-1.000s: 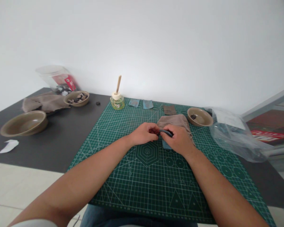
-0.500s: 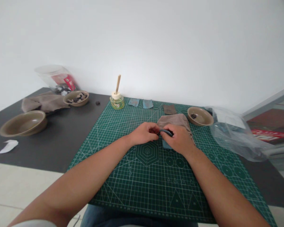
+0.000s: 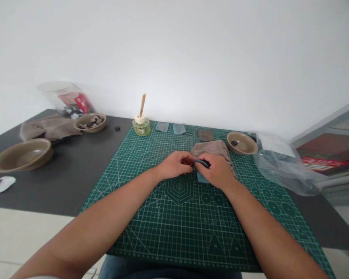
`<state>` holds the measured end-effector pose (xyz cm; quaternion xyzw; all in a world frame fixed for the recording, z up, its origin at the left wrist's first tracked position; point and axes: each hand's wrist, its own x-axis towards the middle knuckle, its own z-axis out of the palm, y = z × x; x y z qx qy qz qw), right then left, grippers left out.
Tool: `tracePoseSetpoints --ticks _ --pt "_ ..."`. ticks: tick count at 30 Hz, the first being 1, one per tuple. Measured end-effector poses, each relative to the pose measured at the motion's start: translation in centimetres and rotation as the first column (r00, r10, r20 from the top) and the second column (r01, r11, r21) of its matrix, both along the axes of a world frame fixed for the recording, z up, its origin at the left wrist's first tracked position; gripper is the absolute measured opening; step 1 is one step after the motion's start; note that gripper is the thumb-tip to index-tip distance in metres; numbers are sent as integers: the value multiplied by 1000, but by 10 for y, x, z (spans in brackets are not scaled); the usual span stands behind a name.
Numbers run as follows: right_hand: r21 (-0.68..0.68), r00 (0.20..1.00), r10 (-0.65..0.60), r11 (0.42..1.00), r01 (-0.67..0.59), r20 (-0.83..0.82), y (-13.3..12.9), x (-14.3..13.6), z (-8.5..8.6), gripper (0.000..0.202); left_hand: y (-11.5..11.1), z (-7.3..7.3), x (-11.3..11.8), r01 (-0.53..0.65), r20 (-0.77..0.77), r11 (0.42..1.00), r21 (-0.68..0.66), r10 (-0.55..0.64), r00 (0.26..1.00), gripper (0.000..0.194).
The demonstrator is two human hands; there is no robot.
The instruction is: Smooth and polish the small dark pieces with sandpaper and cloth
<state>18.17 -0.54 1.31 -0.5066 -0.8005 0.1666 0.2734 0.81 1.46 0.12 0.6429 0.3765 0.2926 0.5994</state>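
Observation:
My right hand is closed on a thin dark grey curved tool, whose left end reaches my left hand. The fingers of my left hand are pinched together at that end; what they hold, if anything, is too small to tell. Both hands are just above the green cutting mat. Under and behind my right hand lies a brown cloth, with a blue piece partly showing beneath the fingers.
Two blue squares and a brown square lie at the back. A diffuser bottle stands left of them. A bowl and plastic bag are right. Bowls, a cloth and a clear jar are left.
The view has shifted slightly, so most surrounding things appear a little further left. Both hands keep nearly the same pose around the dark tool.

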Motion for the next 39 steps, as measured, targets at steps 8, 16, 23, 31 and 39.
tracePoseSetpoints --ticks 8,16,23,31,39 --pt "-24 999 -37 999 36 -31 2 0 -1 11 3 -3 0 -29 47 999 -42 31 998 22" --pt "-6 959 -145 989 148 -243 7 -8 21 16 8 -5 -2 -92 150 983 -161 117 982 29" --pt "-124 851 -182 983 138 -493 26 -13 22 18 7 -2 -2 -140 203 969 -205 182 962 28" --pt "-164 790 -238 971 175 -566 32 -3 -15 15 11 -7 -3 -188 307 960 -206 246 919 30" --pt "-134 876 -209 977 167 -435 18 -7 -1 14 12 -7 -2 -209 287 959 -194 259 922 25"
